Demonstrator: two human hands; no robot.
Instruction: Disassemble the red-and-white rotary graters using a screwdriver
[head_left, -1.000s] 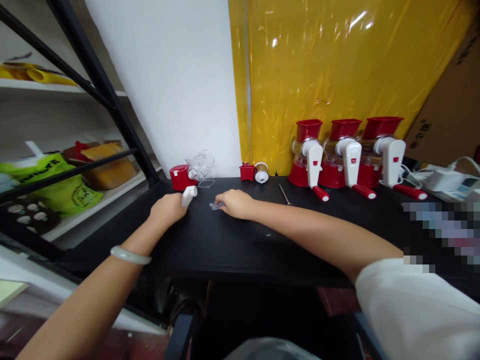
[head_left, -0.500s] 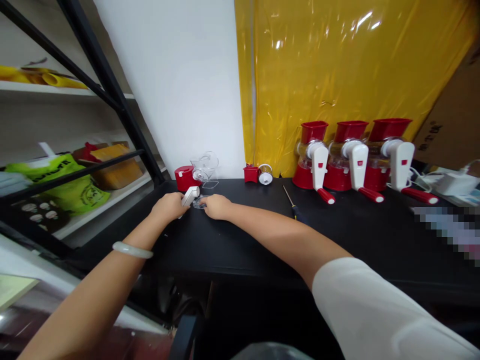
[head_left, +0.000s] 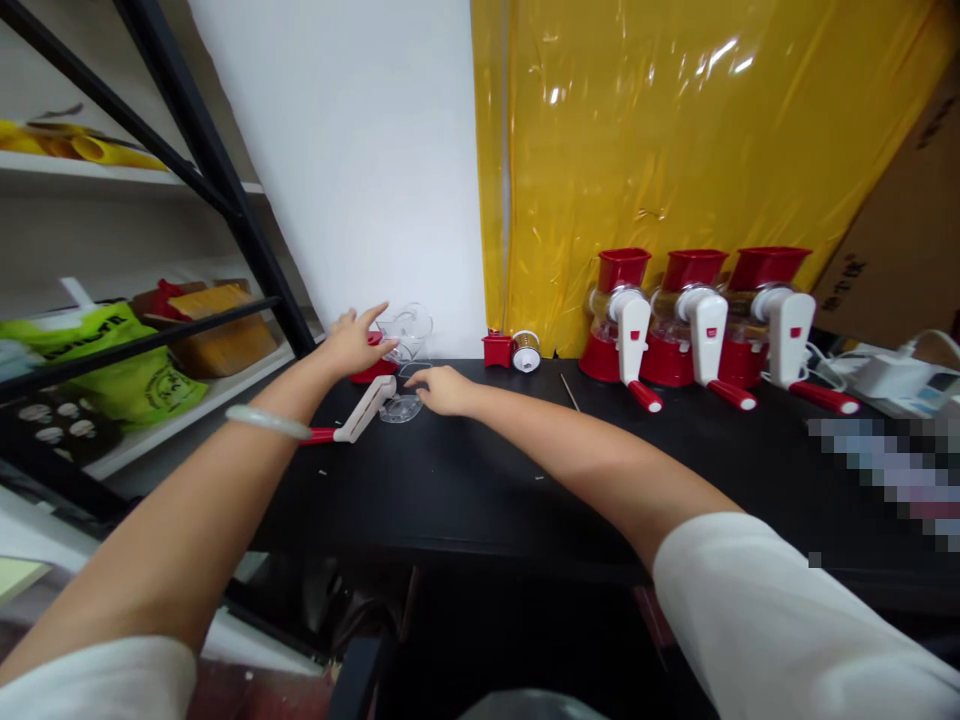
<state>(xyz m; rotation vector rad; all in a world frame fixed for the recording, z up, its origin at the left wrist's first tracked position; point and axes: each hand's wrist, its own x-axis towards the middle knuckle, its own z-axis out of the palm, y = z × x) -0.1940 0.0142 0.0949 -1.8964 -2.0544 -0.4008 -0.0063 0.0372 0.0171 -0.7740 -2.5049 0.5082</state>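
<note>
My left hand [head_left: 351, 342] is raised with fingers spread over a red base [head_left: 373, 373] at the back left of the table, partly covering it. Just to its right stands a clear plastic housing [head_left: 412, 325]. Below that hand lies a white crank handle [head_left: 365, 412] with a red grip, touching or close to a clear round plastic piece [head_left: 403, 408]. My right hand [head_left: 448, 390] hovers beside this clear piece, fingers loosely bent and apart, seemingly holding nothing.
A red hopper [head_left: 496, 350] and a drum grater [head_left: 526, 352] sit by the wall. A screwdriver [head_left: 570, 391] is partly behind my right forearm. Three assembled red-and-white rotary graters [head_left: 632, 335] stand at right. A black-framed shelf [head_left: 251, 250] rises at left.
My left hand has let go of the crank handle, which now lies on the table, and has moved up toward the red base. My right hand has drawn slightly away from the clear piece.
</note>
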